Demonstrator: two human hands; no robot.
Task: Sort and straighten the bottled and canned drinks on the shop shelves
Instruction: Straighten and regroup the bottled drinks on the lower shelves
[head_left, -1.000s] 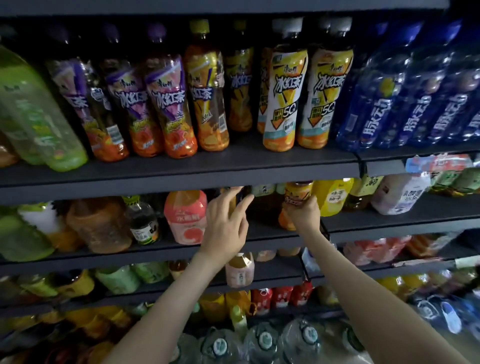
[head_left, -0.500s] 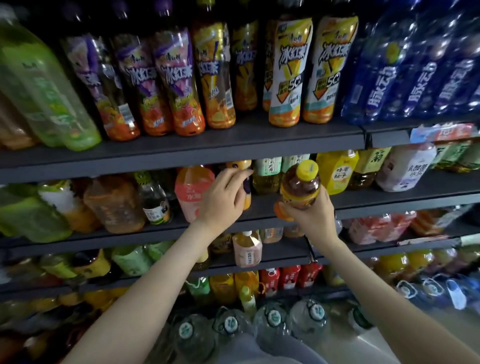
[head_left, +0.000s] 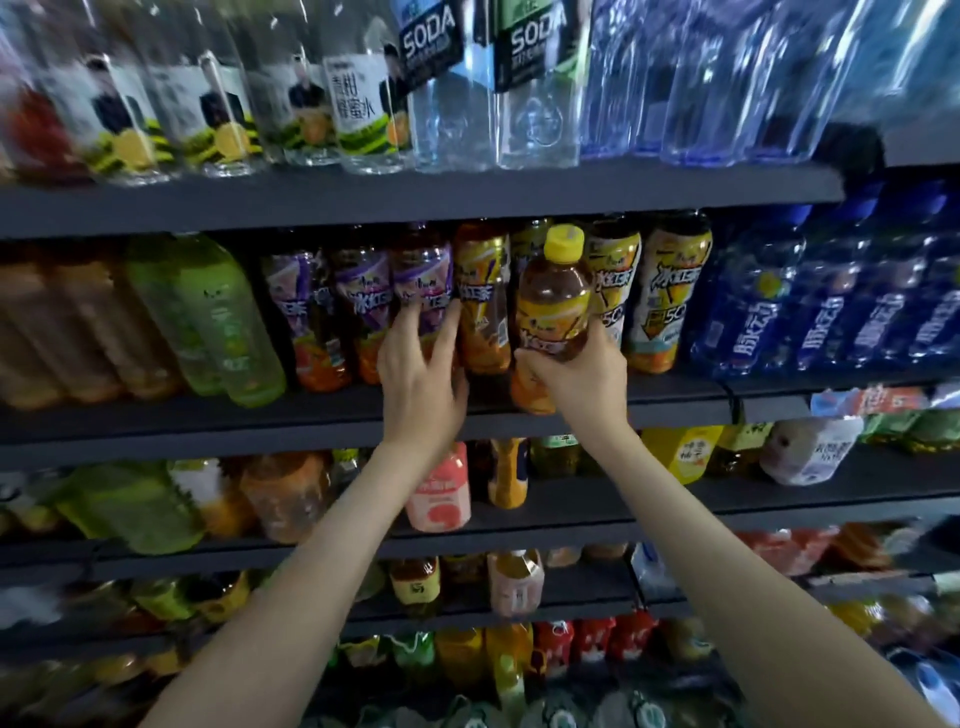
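1. Leftmost, the left hand (head_left: 421, 379) is open, fingers straight and spread; its tips lie against the purple-labelled bottles (head_left: 421, 291) just above it; the forefinger reaches up between the last of these and the amber bottle (head_left: 480, 306) to its right; the forearm climbs steeply from below.
2. Just right of that hand, near but apart, stands the yellow-capped tea bottle (head_left: 553, 312); its long axis is upright, leaning slightly right at the cap (head_left: 563, 241); its base sits at the front lip of the shelf (head_left: 208, 415), and I cannot tell whether it rests there.
3. Further right, the right hand (head_left: 582, 374) grips this bottle low on its body from below and from the right, thumb on the left flank; the wrist is bent upward.
4. Likely the slot lies straight beyond the right hand, between the amber bottle and the white-labelled bottles (head_left: 654, 291); the push should go directly back, bottle kept upright, while the left hand steadies the neighbours.
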